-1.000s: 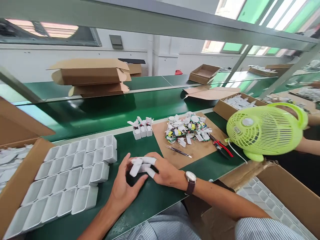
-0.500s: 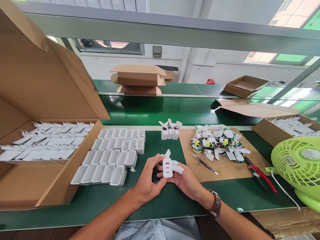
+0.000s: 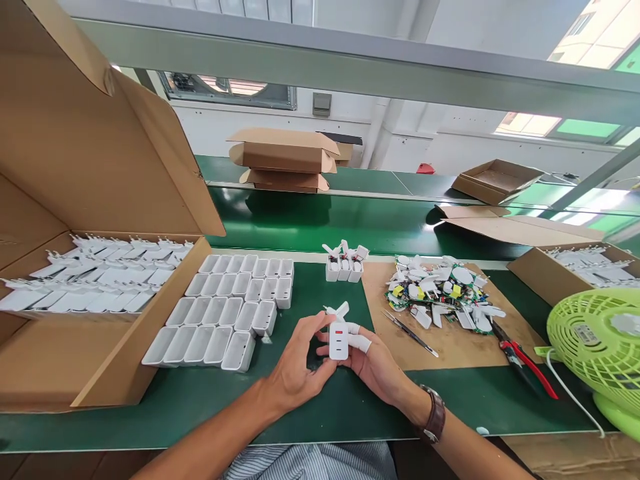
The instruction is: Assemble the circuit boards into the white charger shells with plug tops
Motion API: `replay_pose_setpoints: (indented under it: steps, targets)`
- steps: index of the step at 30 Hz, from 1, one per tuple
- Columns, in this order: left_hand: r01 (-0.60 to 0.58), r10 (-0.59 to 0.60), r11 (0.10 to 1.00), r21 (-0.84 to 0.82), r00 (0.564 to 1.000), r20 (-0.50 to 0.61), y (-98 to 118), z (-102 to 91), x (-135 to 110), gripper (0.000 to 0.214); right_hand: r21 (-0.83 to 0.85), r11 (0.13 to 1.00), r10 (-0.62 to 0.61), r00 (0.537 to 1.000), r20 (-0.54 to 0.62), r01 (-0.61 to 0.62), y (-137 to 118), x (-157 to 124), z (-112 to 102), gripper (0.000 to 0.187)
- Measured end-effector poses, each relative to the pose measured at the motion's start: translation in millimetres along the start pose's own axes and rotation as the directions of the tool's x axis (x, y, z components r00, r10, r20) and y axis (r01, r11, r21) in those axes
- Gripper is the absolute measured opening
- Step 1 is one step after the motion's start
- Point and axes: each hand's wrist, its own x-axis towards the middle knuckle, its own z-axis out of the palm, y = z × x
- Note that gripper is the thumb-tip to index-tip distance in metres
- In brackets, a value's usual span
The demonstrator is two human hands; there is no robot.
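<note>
Between my two hands, above the green bench, is a white charger housing (image 3: 339,341) whose port face, with one red slot and two dark ones, is turned toward me. A white flap-like piece (image 3: 342,311) sticks out at its top. My left hand (image 3: 303,360) grips its left side with thumb and fingers. White-wrapped fingers of my right hand (image 3: 373,357) close round the right side. Several filled housings (image 3: 344,268) with parts poking out stand together beyond my hands. Rows of open white housings (image 3: 215,313) sit on the left.
A large open carton (image 3: 107,360) of white parts stands at far left. On a brown sheet (image 3: 395,350) lie a heap of circuit boards (image 3: 443,290), tweezers (image 3: 411,332) and red-handled pliers (image 3: 525,360). A green fan (image 3: 595,340) and another carton (image 3: 535,273) are at right.
The view has shifted slightly. The white piece on top of the charger housing now leans further to the right. Both hands keep their hold on the housing.
</note>
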Motion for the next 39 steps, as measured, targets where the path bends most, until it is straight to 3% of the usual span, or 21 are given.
replay_pose_setpoints:
  steps: [14,18,22,27,31,34,39]
  targets:
    - [0.042,-0.042,0.999,0.015,0.998,0.04,-2.8,0.4,-1.3,0.079,0.012,0.999,0.039,0.998,-0.039,-0.039,2.7,2.5,-4.5,0.033]
    - [0.099,-0.102,0.992,0.078,0.994,0.037,-5.7,2.2,-2.8,0.077,-0.158,0.987,-0.056,0.988,-0.143,0.033,2.7,8.1,-6.9,0.04]
    - [0.194,-0.21,0.955,0.224,0.976,0.052,-11.1,1.8,-4.5,0.076,-0.509,0.855,-0.253,0.935,-0.25,0.096,4.0,13.1,-9.8,0.046]
    - [0.325,-0.347,0.928,0.183,0.932,0.106,-18.1,2.4,-3.3,0.079,-0.764,0.59,-0.406,0.914,-0.001,0.261,-4.6,14.6,-12.0,0.023]
    - [0.434,-0.435,0.9,0.027,0.899,0.046,-22.2,11.2,10.2,0.078,-0.86,0.376,-0.655,0.756,0.017,0.345,-38.1,37.4,-23.0,0.029]
    - [0.485,-0.485,0.874,-0.018,0.872,-0.058,-28.9,21.5,30.6,0.074,-0.885,0.346,-0.734,0.677,-0.049,0.312,-61.2,64.8,-35.6,0.044]
    - [0.532,-0.511,0.847,0.014,0.82,-0.257,-52.3,40.2,65.3,0.072,-0.904,0.319,-0.735,0.677,-0.045,0.286,-51.5,87.0,-51.9,0.063]
